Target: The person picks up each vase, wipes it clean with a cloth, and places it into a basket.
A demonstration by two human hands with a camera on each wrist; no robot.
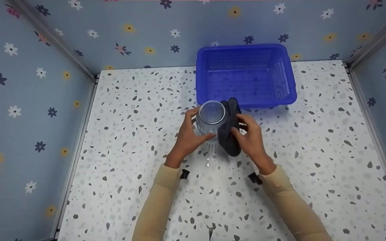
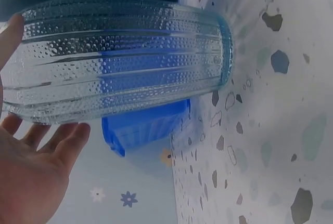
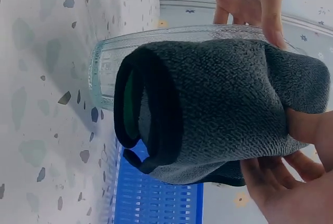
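Observation:
A clear ribbed glass vase [image 1: 203, 128] stands upright near the table's middle, its round rim facing up in the head view. Water droplets cover the vase [image 2: 130, 63] in the left wrist view. My left hand [image 1: 189, 134] grips it near the top, thumb on the near side and fingers behind. A folded dark grey cloth [image 1: 229, 142] with black edging is pinched by my right hand [image 1: 251, 136], between thumb and fingers. In the right wrist view the cloth [image 3: 223, 99] hides part of the vase. Whether the vase's base touches the table cannot be told.
Just behind the vase, a blue plastic basket [image 1: 290, 85] with slotted walls stands against the back wall. The table [image 1: 139, 110] is white with grey speckles. Flower-patterned panels [image 1: 166, 36] enclose it at the back and both sides.

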